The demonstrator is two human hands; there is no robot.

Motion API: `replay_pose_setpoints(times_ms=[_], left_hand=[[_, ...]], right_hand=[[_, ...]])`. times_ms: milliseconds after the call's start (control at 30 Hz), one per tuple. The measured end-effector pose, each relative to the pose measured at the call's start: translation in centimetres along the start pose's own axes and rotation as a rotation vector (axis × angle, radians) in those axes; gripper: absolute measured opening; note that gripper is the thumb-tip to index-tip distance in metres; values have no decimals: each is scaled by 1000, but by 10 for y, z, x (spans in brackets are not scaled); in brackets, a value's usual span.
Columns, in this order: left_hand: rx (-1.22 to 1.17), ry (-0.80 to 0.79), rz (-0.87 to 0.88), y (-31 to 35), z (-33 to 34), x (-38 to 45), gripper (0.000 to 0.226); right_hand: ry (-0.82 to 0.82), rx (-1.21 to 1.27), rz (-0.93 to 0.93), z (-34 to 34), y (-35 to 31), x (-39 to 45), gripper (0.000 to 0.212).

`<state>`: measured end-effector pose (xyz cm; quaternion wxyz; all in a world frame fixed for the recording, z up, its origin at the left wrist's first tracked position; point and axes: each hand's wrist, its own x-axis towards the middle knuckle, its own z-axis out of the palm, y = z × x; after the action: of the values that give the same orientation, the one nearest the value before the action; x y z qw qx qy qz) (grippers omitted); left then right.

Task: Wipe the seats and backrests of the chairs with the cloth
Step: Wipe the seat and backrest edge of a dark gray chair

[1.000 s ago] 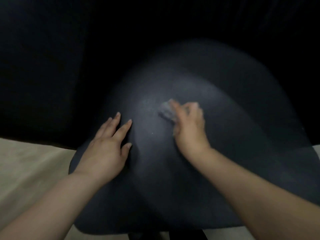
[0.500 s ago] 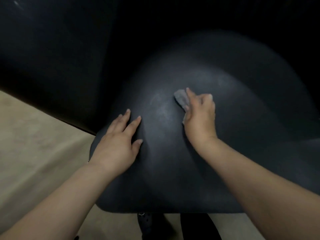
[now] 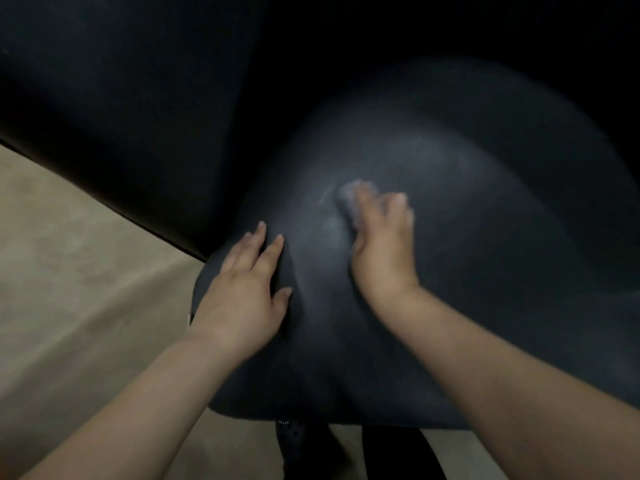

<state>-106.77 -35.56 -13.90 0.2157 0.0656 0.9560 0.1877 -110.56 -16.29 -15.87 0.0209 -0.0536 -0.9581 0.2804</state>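
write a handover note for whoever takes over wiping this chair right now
Left hand: flat, fingers straight, resting on the chair seat's left front part.
Right hand: on the small grey cloth, pressing it to the seat near the middle; blurred, so its grip is unclear.
Done: faint wipe streaks beside the cloth.
Left: the rest of the seat, then the backrest, not clearly visible here, and any other chairs.

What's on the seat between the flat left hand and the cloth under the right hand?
In the head view, only bare dark chair seat: nothing lies between the left hand and the small grey cloth under the right hand, apart from a faint pale smear.
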Motion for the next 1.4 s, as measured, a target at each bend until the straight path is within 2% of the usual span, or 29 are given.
replay_pose_setpoints(times_ms=[67,133,167,267,333,467,533,667,733,767,833,933,1000,1133,1200,1300,1367,1400], left_hand=[[-8,23,-9,2,2,0,79],[-7,38,-18,1,3,0,80],[-5,46,-19,1,4,0,82],[14,58,-13,-1,4,2,87],[14,62,-19,-1,4,7,91],[54,66,-64,3,1,9,93],[47,75,-95,4,-1,7,94],[51,74,-114,3,-2,9,96],[39,77,-117,5,-3,11,97],[30,77,-119,6,-3,11,97],[23,73,-126,8,-4,10,96],[25,64,-142,10,-4,8,95],[10,75,-161,12,-5,7,94],[-22,88,-187,16,-6,6,93],[-32,100,-197,18,-5,5,90],[-34,120,-226,20,-3,-2,87],[-27,123,-223,19,0,-7,88],[-29,117,-218,17,1,-8,89]], right_hand=[[-139,28,-209,3,-14,-17,56],[-170,-1,-316,-4,-1,3,55],[-136,-37,-294,-8,10,25,52],[14,-17,9,-21,37,92,44],[19,-19,42,-11,26,100,48],[-166,23,-307,8,-12,49,49],[-193,0,-362,2,-6,62,49],[-16,-28,-111,1,7,127,43],[39,-8,3,14,-6,128,42],[34,-5,4,20,-16,118,40],[-75,28,-161,27,-33,86,39],[-288,-29,-475,19,-30,69,52],[-291,-101,-483,16,-22,99,50],[-187,-82,-243,34,-40,132,46],[-292,-72,-339,45,-58,108,44],[-484,-28,-623,46,-65,83,40],[-466,-94,-675,43,-58,103,34],[-424,-121,-617,44,-54,116,31]])
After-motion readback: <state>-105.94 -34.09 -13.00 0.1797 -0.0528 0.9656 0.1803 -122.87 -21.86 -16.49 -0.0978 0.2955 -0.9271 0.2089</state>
